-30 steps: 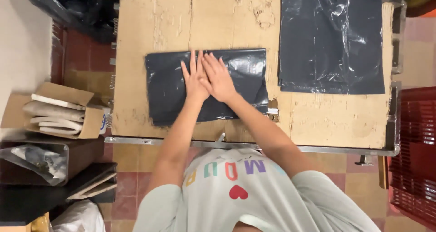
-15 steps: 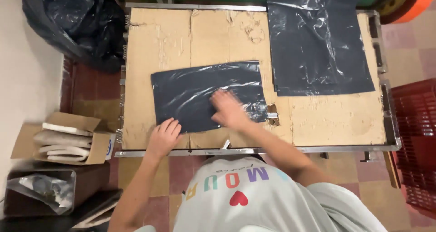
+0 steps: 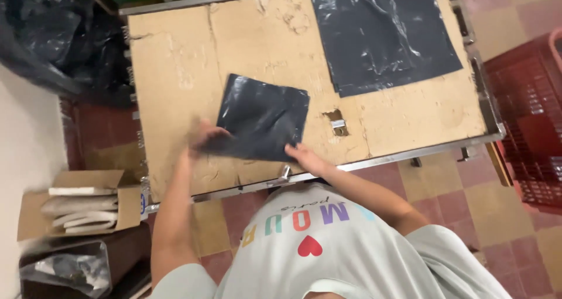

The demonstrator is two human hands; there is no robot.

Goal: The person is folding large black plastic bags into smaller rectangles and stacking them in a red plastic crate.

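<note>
A folded dark grey plastic bag (image 3: 263,117) lies near the front edge of the worn cardboard-topped metal-framed table (image 3: 175,53). The left hand (image 3: 202,139), blurred, grips its near left corner; the right hand (image 3: 304,156) pinches the near right corner. Bare cardboard surrounds it; a larger flat dark plastic sheet (image 3: 380,35) lies well apart.

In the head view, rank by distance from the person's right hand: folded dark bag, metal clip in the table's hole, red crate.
From the right hand:
1. Folded dark bag, touching it.
2. Metal clip, just beyond, on the table.
3. Red crate, far right, on the floor.
</note>
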